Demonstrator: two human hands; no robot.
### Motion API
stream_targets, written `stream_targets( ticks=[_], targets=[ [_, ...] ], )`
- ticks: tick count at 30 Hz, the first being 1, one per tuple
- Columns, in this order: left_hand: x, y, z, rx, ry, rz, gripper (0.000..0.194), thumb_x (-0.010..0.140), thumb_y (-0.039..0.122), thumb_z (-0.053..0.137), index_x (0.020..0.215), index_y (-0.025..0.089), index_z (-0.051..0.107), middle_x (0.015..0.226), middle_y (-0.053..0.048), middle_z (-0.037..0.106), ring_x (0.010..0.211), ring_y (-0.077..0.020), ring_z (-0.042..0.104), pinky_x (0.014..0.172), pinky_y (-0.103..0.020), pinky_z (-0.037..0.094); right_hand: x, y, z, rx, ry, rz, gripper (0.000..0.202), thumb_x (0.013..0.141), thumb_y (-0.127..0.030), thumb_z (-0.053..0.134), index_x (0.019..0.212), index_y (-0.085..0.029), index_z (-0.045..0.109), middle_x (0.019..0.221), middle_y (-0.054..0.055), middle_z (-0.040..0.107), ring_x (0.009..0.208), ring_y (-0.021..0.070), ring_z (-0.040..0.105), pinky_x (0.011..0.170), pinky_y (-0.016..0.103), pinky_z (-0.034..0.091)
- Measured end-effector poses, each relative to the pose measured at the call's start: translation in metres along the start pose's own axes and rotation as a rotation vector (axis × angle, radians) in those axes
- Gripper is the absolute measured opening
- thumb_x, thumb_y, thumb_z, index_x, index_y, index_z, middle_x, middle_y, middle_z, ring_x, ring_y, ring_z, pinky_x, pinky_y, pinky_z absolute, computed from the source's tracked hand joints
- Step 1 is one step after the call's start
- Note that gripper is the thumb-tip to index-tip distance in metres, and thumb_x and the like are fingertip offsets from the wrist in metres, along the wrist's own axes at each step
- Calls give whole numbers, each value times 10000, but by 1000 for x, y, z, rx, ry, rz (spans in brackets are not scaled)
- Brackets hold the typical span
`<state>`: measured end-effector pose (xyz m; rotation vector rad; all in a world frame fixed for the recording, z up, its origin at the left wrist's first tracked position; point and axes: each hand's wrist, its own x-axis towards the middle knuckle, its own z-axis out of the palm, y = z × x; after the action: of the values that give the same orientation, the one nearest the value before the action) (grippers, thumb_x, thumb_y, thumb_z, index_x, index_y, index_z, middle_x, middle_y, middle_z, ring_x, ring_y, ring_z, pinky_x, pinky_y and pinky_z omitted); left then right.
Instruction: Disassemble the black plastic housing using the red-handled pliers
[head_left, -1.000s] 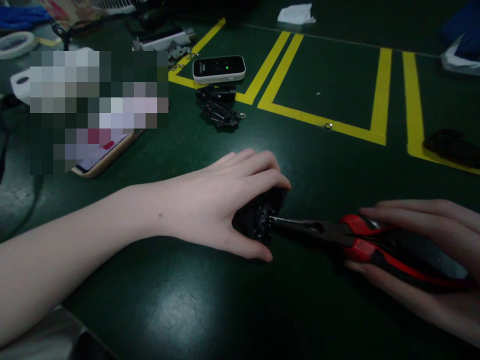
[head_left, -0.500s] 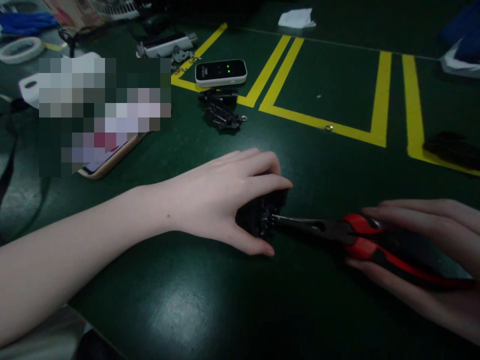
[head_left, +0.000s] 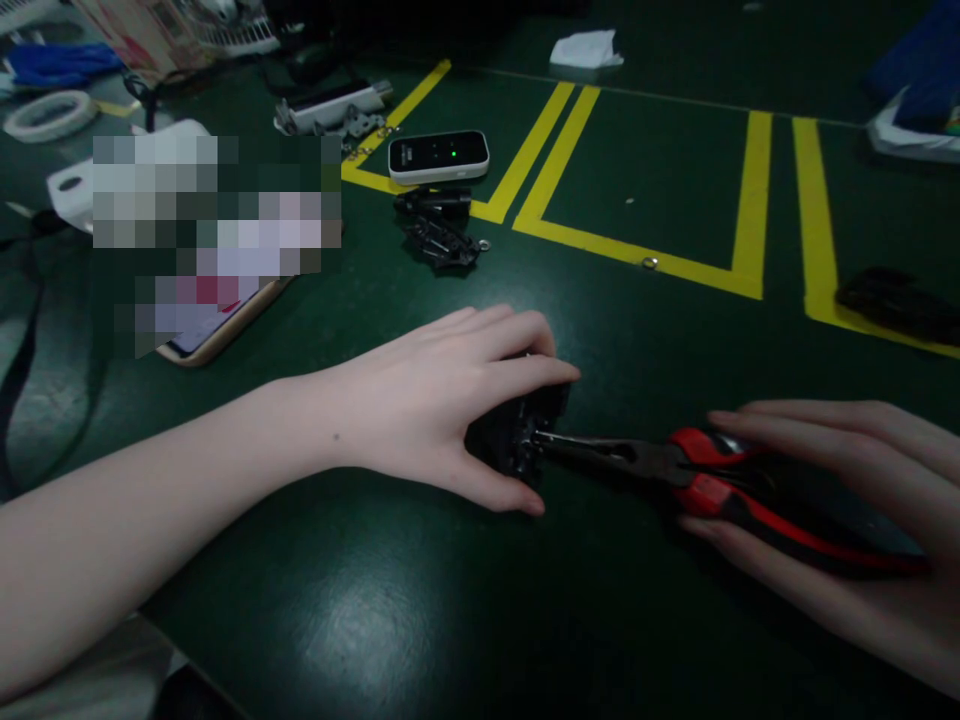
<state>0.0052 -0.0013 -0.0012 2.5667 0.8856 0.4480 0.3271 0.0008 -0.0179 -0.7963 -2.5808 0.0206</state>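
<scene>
The left hand grips a black plastic part on the worktop at the tips of the red-handled needle-nose pliers, whose long axis points at it, while the farther right hand grips the pliers' handles.

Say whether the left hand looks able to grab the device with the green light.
Probably not now: the left hand is busy holding a black part, and other black pieces lie between that hand and the device, though reaching over them seems possible.
</scene>
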Motion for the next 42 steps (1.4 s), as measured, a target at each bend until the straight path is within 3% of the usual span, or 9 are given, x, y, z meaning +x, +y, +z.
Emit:
stream_targets(
  ticks=[15,21,30,36,42],
  targets=[
    [-1,-2,0,9,-11,-11,798,809,659,699,1366,103,567,1239,-162,606,1099,-311,588,918,-425,493,-5,0,3,48,14,128,457,854,-553,690,1188,-244,645,1112,33,691,920,196,687,724,326,551],
    [0,-2,-1,-13,4,9,783,820,614,715,1359,61,577,1226,-179,609,1094,-307,589,919,-422,498,0,-1,3,41,11,51,422,889,-511,668,1163,-193,622,1069,48,671,889,164,666,703,281,538],
    [0,-1,-4,16,4,13,829,818,607,724,1395,42,534,1225,-171,629,1110,-286,599,944,-385,487,-9,1,2,-39,22,14,525,808,-403,767,1260,-191,603,1139,85,665,945,242,662,756,368,516],
    [2,0,-6,3,-20,-12,756,814,617,716,1331,82,582,1220,-162,633,1094,-297,609,908,-396,490,3,-3,2,35,-2,22,364,897,-487,652,1119,-200,614,1027,55,675,839,181,673,651,286,536],
    [3,1,-8,7,-50,-15,748,815,609,720,1333,90,575,1236,-167,631,1111,-301,601,928,-409,487,8,-2,3,63,-30,44,367,917,-513,616,1097,-194,612,1005,46,659,805,159,659,646,266,510]
  ],
)
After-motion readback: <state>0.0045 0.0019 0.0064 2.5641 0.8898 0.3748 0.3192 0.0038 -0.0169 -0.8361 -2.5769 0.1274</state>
